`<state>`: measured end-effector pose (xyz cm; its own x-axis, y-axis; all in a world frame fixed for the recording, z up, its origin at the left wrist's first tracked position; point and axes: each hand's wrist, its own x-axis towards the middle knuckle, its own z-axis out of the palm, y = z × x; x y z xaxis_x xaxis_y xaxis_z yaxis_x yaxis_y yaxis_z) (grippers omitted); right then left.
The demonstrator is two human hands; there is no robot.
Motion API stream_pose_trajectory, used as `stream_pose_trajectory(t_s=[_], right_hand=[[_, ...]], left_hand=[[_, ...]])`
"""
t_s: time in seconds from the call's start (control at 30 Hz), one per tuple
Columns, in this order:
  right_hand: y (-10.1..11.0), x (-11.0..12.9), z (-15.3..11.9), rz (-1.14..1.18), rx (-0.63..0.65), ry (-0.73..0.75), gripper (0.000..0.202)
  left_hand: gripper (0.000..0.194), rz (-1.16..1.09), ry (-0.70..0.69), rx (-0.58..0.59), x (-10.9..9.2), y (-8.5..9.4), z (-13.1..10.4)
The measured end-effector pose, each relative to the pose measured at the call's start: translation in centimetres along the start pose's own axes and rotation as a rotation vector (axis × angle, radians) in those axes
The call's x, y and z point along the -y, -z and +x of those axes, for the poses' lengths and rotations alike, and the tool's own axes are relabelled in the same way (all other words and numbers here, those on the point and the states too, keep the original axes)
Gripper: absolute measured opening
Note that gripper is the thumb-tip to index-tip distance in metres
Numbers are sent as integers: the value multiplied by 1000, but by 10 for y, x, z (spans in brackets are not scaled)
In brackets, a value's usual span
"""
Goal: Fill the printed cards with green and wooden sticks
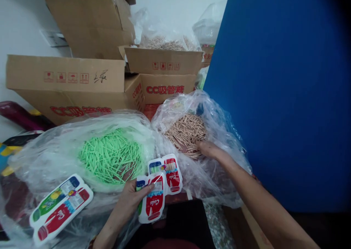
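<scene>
My left hand [134,196] is closed on a cola candy packet [155,201], thumb on its printed front. Another cola packet [173,176] lies just behind it, overlapped by the held one; I cannot tell whether my fingers also grip it. My right hand [208,149] reaches into a pile of thin brown candy sticks [186,132] in an open clear plastic bag [219,128]; its fingertips are hidden among the sticks. To the left, bright green candy sticks [109,155] fill another clear bag [55,146]. A larger two-bottle printed pack [61,207] rests on the plastic at lower left.
Cardboard boxes [65,79] with red print stand behind the bags. An open box [164,61] at the back holds a bag of brown sticks [167,43]. A blue panel [279,95] rises on the right. A dark red rounded object [19,113] sits at far left.
</scene>
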<state>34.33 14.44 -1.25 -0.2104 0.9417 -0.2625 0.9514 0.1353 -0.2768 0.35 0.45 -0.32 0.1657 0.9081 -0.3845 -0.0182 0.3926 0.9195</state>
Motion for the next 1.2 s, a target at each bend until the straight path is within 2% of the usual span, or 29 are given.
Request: stream_pose_trajectory(t_s=[0.13, 0.23, 0.37, 0.47, 0.57, 0.87, 1.07, 1.2], right_hand=[[-8, -1, -13, -82, 48, 67, 21], [-15, 5, -15, -105, 31, 82, 26], [-16, 5, -11, -62, -17, 91, 22], [-14, -2, -7, 42, -48, 87, 12], [-15, -7, -3, 195, -93, 54, 11], [-33, 8, 13, 705, -346, -28, 27], [-60, 18, 11, 834, -480, -66, 32], [-68, 15, 10, 850, -515, -99, 35]], left_hand=[[25, 13, -6, 23, -3, -2, -1], [24, 6, 4, 41, -7, -5, -2], [25, -11, 7, 40, -7, -6, -3], [25, -5, 3, 38, -6, -5, -4], [26, -7, 8, 22, -6, -4, -6], [30, 5, 21, -1, -9, -5, -8], [31, -12, 15, -14, -4, -4, -7], [28, -8, 37, -14, -2, -3, -6]])
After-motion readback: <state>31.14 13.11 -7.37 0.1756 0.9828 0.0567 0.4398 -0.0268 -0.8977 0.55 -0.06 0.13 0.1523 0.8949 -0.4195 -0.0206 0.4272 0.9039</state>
